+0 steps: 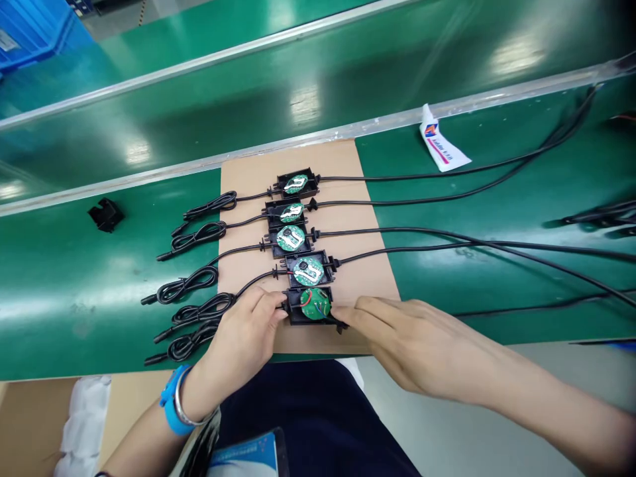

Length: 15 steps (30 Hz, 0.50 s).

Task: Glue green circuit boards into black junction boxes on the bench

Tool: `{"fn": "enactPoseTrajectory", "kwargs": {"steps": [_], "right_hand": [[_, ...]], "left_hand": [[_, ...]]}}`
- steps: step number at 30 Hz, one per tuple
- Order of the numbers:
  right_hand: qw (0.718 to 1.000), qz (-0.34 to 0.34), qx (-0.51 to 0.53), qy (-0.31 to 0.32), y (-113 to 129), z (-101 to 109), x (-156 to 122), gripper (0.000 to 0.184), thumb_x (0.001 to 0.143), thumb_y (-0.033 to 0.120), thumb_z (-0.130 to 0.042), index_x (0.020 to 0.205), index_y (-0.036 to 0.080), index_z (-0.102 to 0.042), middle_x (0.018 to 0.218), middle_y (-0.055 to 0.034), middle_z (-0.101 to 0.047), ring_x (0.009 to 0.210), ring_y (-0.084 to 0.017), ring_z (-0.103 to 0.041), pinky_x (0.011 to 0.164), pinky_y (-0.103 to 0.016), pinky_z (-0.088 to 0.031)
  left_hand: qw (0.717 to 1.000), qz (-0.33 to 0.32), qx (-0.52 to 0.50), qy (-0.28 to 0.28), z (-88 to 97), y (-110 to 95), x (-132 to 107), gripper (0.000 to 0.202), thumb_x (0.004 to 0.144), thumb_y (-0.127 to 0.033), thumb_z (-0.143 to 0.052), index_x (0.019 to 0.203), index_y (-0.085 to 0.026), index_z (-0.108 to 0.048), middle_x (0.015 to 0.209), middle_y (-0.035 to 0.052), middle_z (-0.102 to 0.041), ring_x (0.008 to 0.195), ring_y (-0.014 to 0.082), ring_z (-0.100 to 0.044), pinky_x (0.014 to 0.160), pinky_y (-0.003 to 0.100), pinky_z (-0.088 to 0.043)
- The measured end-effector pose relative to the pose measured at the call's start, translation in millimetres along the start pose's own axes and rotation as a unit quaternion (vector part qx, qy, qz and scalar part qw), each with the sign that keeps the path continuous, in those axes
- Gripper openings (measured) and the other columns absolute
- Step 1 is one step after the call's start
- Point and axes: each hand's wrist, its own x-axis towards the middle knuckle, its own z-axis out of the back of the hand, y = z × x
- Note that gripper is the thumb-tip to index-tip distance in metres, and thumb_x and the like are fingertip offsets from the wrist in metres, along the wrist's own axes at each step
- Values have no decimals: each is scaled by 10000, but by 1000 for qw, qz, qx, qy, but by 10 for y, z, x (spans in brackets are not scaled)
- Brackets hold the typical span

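Observation:
Several open black housings, each with a round green circuit board and black cables, lie in a column on a brown cardboard sheet (348, 165). My left hand (243, 338) pinches the left side of the nearest black housing (311, 306), thumb and forefinger on its cable entry. The fingers of my right hand (402, 331) are stretched out and touch the same housing's right end at its cable gland. This nearest circuit board (315, 303) shows red and blue wires. The other housings (307, 270) sit untouched further back.
Coiled cable bundles (193, 288) lie left of the cardboard on the green bench, and long cables (497, 248) run off to the right. A small black part (106, 214) sits at left. A white label (440, 146) lies near the metal rail. A blue crate (34, 26) stands far left.

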Motion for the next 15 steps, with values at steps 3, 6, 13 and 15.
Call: {"fn": "enactPoseTrajectory", "kwargs": {"steps": [3, 6, 13, 15], "right_hand": [[999, -14, 19, 40, -48, 23, 135, 370, 862, 71, -414, 1150, 127, -639, 875, -80, -670, 678, -149, -602, 577, -256, -432], [997, -27, 32, 64, -74, 62, 248, 308, 907, 180, -448, 1121, 148, -666, 870, -80, -687, 671, -149, -595, 576, -256, -391], [992, -65, 26, 102, -83, -14, 342, 336, 922, 277, -425, 1067, 175, -710, 761, -40, -690, 565, -145, -586, 511, -306, -249], [991, -70, 23, 110, -77, -58, 344, 346, 908, 272, -430, 1078, 183, -717, 747, -30, -682, 553, -148, -587, 507, -321, -217]], "left_hand": [[1000, 0, 6, 15, 34, -25, 36, 156, 958, -114, -493, 1085, -154, -574, 956, 66, -645, 899, 182, -658, 830, 306, -598], [999, 14, -8, 44, 94, -38, 38, 178, 955, -105, -484, 1102, -161, -567, 987, 70, -643, 946, 184, -661, 866, 315, -596], [996, 44, -31, 65, 56, -42, 25, 189, 938, -84, -504, 1095, -159, -578, 1041, 75, -651, 1033, 190, -655, 925, 328, -582], [996, 53, -40, 59, 32, -33, 19, 184, 934, -85, -516, 1089, -158, -584, 1030, 72, -659, 1003, 186, -660, 903, 322, -586]]}}
